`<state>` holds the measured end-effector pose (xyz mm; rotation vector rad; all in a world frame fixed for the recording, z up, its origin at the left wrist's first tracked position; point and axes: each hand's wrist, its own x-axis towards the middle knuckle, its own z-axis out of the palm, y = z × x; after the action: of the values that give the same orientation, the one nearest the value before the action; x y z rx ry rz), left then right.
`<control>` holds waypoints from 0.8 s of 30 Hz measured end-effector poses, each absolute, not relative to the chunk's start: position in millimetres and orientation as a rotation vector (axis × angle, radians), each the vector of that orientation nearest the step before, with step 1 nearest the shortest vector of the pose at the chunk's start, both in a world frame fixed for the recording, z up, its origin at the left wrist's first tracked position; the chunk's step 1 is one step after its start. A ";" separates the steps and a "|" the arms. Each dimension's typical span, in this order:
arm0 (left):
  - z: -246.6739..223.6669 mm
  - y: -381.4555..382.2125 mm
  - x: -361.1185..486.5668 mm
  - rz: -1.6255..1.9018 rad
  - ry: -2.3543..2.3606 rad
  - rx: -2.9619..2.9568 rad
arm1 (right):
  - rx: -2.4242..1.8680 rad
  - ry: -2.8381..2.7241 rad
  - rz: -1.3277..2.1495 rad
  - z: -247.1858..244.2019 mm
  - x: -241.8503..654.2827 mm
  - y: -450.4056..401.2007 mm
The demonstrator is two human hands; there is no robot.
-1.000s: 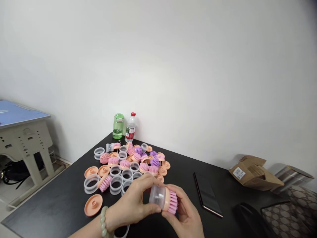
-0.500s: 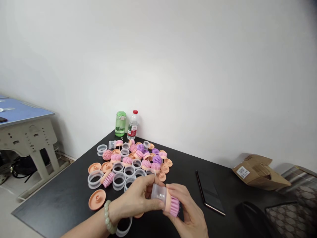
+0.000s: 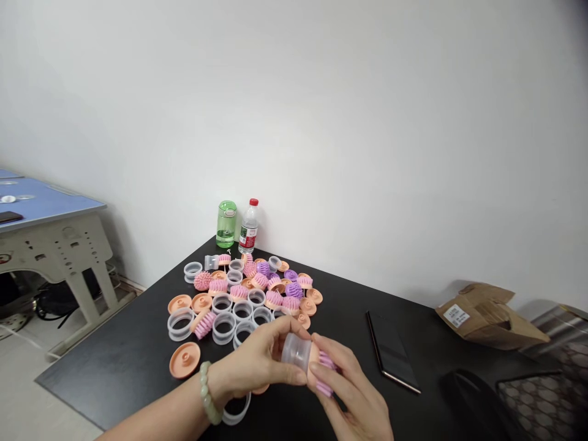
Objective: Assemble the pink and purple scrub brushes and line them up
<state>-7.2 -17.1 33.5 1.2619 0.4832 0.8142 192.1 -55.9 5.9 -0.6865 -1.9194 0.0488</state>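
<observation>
Holding brush point(image 3: 299, 355) (pink) between 2 hands point(image 3: 255, 361) point(image 3: 353, 392)

No words or numbers can be read. The white sticker point(image 3: 456, 316) on the crumpled brown cardboard package point(image 3: 491, 324) and the red-and-white label point(image 3: 248, 240) on the clear plastic water bottle point(image 3: 248, 223) are too small to make out.

Bright, even indoor light, soft shadow on the white wall point(image 3: 294, 122), wide-angle bowing toward the edges.
</observation>
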 end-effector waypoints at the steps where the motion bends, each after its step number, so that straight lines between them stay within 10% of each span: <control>1: 34.0 -17.1 -7.6 0.824 0.473 1.287 | -0.713 -1.907 0.066 3.3 192.1 -56.0; 12: 38.9 -22.2 -11.0 1.088 0.657 1.969 | -0.889 -1.544 0.730 -10.1 193.6 -49.8; 24: 42.1 -25.6 -10.6 0.903 0.803 1.848 | -0.817 -1.794 0.344 -0.4 194.7 -54.5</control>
<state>-10.6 -25.6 42.1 1.8479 0.8026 0.9027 194.7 -54.5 -0.4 -0.8169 -1.7942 0.3439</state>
